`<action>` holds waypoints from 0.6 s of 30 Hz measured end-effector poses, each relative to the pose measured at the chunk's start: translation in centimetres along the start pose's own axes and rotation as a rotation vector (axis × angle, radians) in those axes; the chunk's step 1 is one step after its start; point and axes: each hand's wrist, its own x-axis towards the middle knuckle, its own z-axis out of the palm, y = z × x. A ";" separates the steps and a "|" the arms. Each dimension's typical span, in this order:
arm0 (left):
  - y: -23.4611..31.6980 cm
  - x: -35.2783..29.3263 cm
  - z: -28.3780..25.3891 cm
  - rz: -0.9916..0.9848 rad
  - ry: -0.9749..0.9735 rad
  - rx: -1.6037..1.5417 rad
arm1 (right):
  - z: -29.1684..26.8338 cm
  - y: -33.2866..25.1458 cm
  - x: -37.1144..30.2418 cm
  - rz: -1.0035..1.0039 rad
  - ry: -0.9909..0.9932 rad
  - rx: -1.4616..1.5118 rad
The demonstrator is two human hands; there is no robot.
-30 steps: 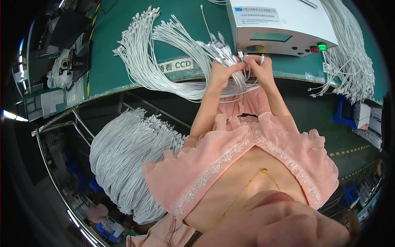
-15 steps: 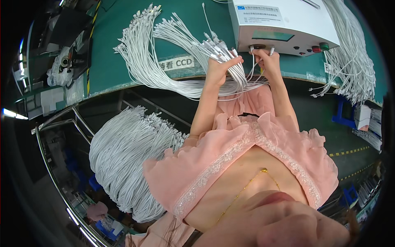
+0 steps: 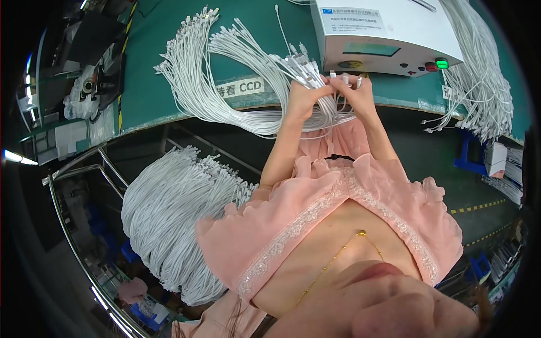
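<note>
My left hand [image 3: 306, 100] is closed around a bundle of white USB cables [image 3: 307, 72], whose plugs fan out above the fingers. Close beside it, my right hand [image 3: 357, 97] pinches a few white cable ends, with plugs [image 3: 345, 79] sticking up past the fingertips. Its thumb side reaches close to the bundle; whether they touch is unclear. Just beyond the right hand stands a white tester box [image 3: 389, 36] with a small screen, a round port [image 3: 350, 65] on its front and a lit green lamp [image 3: 442, 63]. No plug sits in the port.
Looped white cables [image 3: 194, 67] lie on the green table [image 3: 152, 67] at left. More cables [image 3: 479, 73] hang over the right edge. A large cable heap [image 3: 174, 225] rests by a metal rail [image 3: 62, 225] below left.
My right hand has drawn back from the tester's port and shifted left toward the bundle, bringing the plugs along. The green lamp has lit up. My left hand keeps its grip, nearly still.
</note>
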 end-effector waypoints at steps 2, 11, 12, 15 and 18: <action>0.2 0.0 0.4 0.018 -0.025 0.021 | -0.3 0.7 0.4 -0.049 -0.008 0.107; 1.1 0.1 -0.3 0.010 -0.007 -0.195 | -1.4 0.3 2.2 0.119 0.108 0.328; 1.1 0.0 -0.3 0.008 -0.007 -0.196 | -1.4 0.4 2.3 0.120 0.109 0.327; 1.6 -0.1 0.0 -0.051 0.024 -0.203 | -1.4 0.4 2.7 0.120 0.124 0.317; 2.2 -0.3 1.1 0.032 0.116 -0.239 | -1.4 0.2 2.6 0.122 0.118 0.295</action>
